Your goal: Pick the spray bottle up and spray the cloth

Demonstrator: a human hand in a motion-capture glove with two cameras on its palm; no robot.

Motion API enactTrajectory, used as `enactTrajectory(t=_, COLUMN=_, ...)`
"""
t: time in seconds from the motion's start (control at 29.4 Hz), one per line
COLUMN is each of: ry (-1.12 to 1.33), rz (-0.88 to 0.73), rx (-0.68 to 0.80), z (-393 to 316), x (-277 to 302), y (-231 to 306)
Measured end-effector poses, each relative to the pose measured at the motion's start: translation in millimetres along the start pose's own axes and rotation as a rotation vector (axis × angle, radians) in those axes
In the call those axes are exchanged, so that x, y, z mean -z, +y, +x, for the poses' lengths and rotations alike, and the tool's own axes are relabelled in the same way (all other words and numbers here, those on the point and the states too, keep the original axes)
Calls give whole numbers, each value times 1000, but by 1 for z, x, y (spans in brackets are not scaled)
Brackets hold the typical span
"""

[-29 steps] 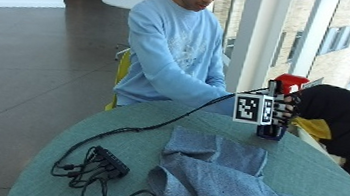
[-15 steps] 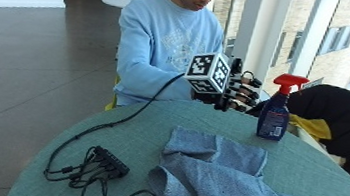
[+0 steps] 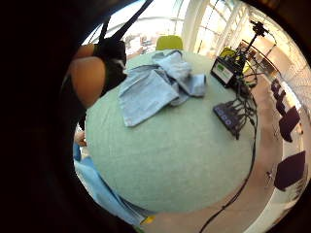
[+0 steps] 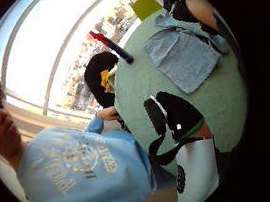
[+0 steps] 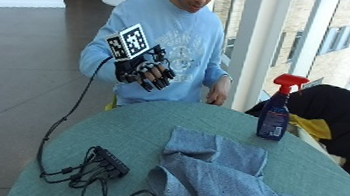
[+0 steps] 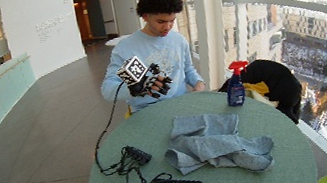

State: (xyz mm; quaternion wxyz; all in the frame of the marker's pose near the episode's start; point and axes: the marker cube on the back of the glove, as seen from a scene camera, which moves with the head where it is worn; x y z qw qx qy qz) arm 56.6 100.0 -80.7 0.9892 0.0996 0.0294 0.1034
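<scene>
My gloved right hand point(image 5: 146, 72), empty with fingers loosely curled, has left the spray bottle point(image 5: 274, 113) standing far right on the table point(image 5: 158, 131); cloth point(image 5: 225, 180) unsprayed, grasp must be retried.

The spray bottle's point(image 5: 274, 113) label is too small to read. The table's point(image 5: 156, 141) near edge runs off the outside view, cutting the cloth's point(image 5: 231, 183) near folds and the black cable box point(image 5: 110, 160) beside it. The bare left hand point(image 5: 217, 90) sits partly behind the table's far rim. Dark strap covers part of the cloth in the little finger side palm view.
</scene>
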Motion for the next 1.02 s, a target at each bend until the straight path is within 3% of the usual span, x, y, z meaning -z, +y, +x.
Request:
enactTrajectory(t=0.51, ry=55, rz=-9, rx=-77, z=30, x=-6, y=60)
enactTrajectory(t=1.02, ry=62, rz=-16, rx=-84, z=40, x=-10, y=74)
